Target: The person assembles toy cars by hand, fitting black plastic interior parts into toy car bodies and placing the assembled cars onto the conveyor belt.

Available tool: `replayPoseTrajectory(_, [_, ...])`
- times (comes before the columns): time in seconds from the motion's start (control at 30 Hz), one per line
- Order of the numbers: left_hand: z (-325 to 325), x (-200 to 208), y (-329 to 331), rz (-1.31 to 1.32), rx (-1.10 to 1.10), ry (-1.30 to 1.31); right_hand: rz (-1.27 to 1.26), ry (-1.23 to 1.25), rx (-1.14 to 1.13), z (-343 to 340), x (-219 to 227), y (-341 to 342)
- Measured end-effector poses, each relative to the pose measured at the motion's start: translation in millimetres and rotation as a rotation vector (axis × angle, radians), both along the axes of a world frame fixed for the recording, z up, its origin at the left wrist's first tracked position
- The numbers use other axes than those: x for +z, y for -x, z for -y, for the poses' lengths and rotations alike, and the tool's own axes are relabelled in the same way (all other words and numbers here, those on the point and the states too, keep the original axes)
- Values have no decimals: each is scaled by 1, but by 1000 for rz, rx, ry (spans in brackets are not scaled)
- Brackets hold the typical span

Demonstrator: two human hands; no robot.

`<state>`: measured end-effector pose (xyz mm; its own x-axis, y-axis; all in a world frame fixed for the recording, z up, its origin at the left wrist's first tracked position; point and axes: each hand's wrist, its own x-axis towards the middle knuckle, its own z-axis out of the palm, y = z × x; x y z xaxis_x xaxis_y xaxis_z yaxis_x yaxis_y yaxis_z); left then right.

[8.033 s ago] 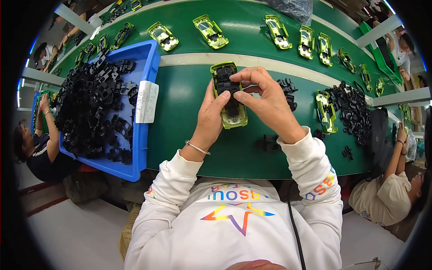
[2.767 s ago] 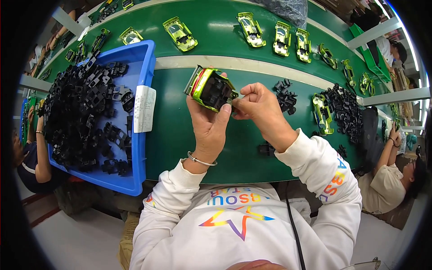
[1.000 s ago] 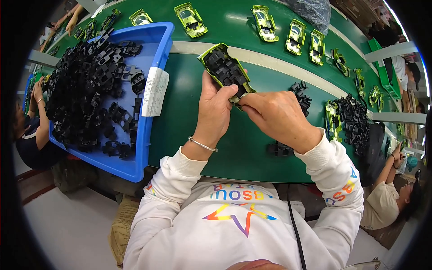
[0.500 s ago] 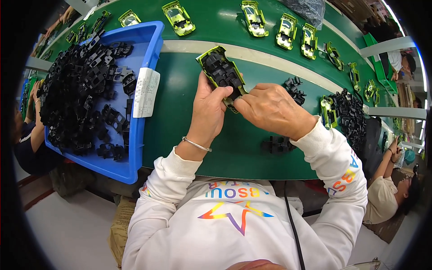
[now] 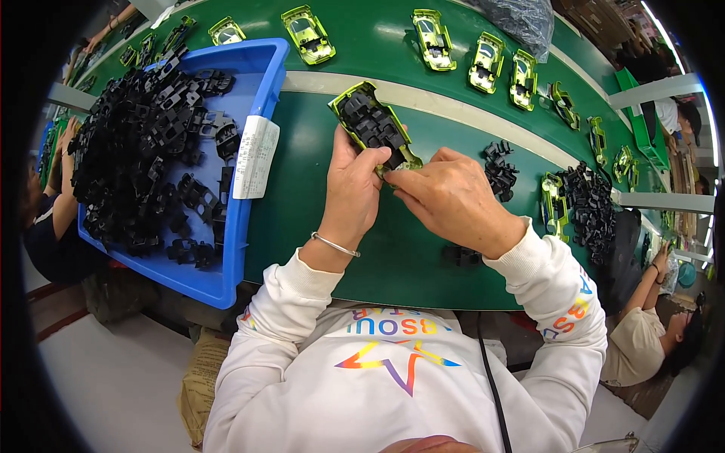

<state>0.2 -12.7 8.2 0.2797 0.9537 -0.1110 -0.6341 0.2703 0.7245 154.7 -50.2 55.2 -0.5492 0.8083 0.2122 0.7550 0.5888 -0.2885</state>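
A lime-green toy car body [image 5: 370,124] lies upside down over the green table, its black chassis insert facing up. My left hand [image 5: 355,189] grips its near end from the left. My right hand [image 5: 453,198] closes on the same end from the right, fingertips pressed against the car's near edge. Both wrists come out of white sleeves; a thin bracelet sits on my left wrist.
A blue bin [image 5: 253,113] full of black plastic chassis parts stands at left, with a white label on its wall. Several green toy cars [image 5: 483,64] ride the belt beyond. Small piles of black parts [image 5: 498,166] lie at right, one loose part [image 5: 461,257] near my right forearm. Other people sit left and right.
The car has been flipped from upright to underside up and tilted away from me. My hands have shifted slightly while staying closed on its near end.
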Motion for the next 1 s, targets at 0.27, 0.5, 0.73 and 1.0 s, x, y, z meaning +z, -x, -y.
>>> replayPoseTrajectory(0.27, [1, 5, -2, 62, 15, 16, -97, 16, -69, 4, 9, -14])
replayPoseTrajectory(0.5, [5, 8, -1, 52, -18, 1, -120, -43, -9, 6, -7, -24])
replayPoseTrajectory(0.73, [6, 11, -3, 57, -10, 2, 135, -263, 111, -1, 6, -25])
replayPoseTrajectory(1.0, [7, 4, -1, -50, -27, -38, 240, -124, -3, 4, 15, -9])
